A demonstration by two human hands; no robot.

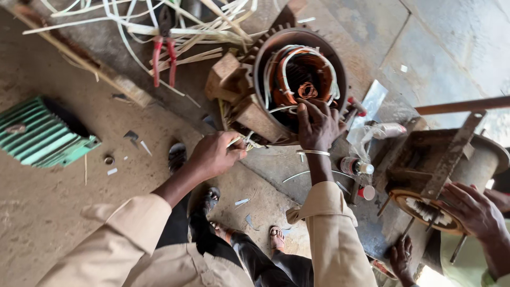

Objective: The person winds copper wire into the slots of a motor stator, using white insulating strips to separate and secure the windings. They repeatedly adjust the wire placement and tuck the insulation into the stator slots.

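A round motor stator (299,74) with copper windings and white sleeving lies on its side, propped by wooden blocks (229,79). My right hand (317,123) rests on the lower rim of the stator, fingers curled over the windings. My left hand (215,154) is closed around a thin pale strip (245,140) at the stator's lower left edge. Both arms wear beige sleeves.
Red-handled pliers (163,53) lie among white strips at the top. A green finned motor housing (42,133) sits at left. Small bottles (357,167) lie to the right of the stator. Another person's hand (470,207) rests on a rusty winding machine (446,159). Sandalled feet (276,238) are below.
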